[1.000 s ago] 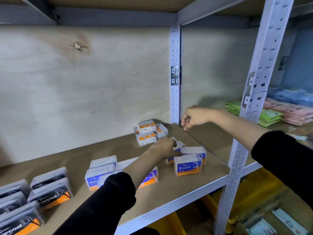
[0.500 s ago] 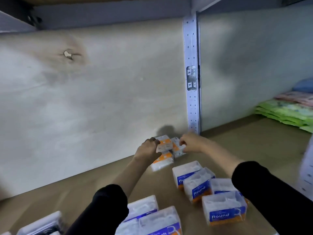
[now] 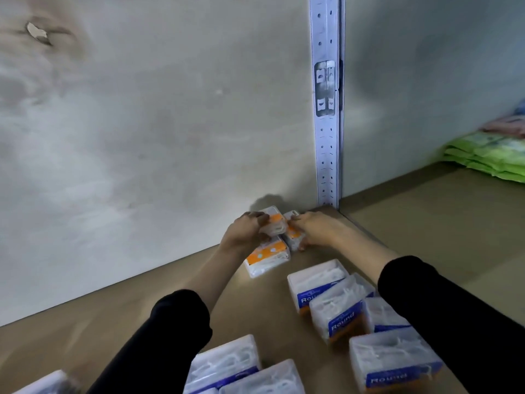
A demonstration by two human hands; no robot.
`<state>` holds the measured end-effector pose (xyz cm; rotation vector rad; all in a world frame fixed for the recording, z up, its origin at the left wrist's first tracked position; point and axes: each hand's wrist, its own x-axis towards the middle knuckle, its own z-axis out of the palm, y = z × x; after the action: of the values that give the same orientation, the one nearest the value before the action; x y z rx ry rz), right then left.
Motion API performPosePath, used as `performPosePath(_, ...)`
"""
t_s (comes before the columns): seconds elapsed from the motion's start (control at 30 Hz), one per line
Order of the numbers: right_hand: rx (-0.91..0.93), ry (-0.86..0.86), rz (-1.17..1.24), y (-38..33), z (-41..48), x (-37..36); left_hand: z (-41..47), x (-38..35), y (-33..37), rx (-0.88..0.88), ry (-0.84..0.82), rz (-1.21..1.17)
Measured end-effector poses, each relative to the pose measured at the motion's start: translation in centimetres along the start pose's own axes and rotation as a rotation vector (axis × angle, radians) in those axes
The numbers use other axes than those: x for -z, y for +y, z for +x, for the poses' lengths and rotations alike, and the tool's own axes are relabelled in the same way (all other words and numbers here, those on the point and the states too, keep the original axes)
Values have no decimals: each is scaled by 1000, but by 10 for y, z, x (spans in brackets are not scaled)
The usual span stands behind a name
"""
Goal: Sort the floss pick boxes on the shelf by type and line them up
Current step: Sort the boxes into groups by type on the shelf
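Three small orange-labelled floss pick boxes sit at the back of the brown shelf board (image 3: 85,331), near the metal upright. My left hand (image 3: 244,231) grips the top orange box (image 3: 275,223), lifted over a lower orange box (image 3: 268,257) that lies on the board. My right hand (image 3: 315,230) closes on a third orange box (image 3: 292,237) beside it. Nearer me stand several clear boxes with blue "Round" labels (image 3: 338,317). Two more blue-labelled boxes (image 3: 227,365) are at the bottom centre.
A perforated grey metal upright (image 3: 328,123) rises just behind my right hand, against the pale back panel. Stacked green and pink packets (image 3: 488,157) lie on the neighbouring shelf to the right. Another box corner (image 3: 42,383) shows at the bottom left.
My head has moved closer and lower into the shelf. Both hands went from the blue boxes and the upright to the orange boxes at the back and took hold of them.
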<state>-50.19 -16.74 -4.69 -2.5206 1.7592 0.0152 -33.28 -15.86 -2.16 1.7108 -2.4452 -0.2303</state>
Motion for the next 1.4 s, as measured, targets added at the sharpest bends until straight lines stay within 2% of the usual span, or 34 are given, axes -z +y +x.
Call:
performPosePath(0.1,-18,-27,101,11,-5,5,0,5,-2,7,10,21)
performPosePath(0.27,-123,41,708,37,-30,16,-1,14,-6,-11,-5,49)
performPosePath(0.33,-182,55,867,48,-37,15,-1,19,-5,-25,-20,45)
performPosePath(0.53,-298,-98,1242,61,-51,20,7,37,-2,-32,-90,-30)
performPosePath(0.6,-318,-90,1187,59,-49,23,13,41,-3,7,-132,-61)
performPosePath(0.77,-370,12,708,36,-33,24,22,35,-8,120,-138,-164)
performPosePath(0.9,-422,83,322,13,-24,18,23,23,-10,105,-55,-125)
performPosePath(0.97,-442,119,241,5,-22,14,21,24,-11,79,-1,-60)
performPosePath(1.2,-476,201,375,4,-35,38,-6,44,-18,74,-26,-157)
performPosePath(1.4,-286,194,534,-4,-71,86,-50,83,-22,28,-36,-258)
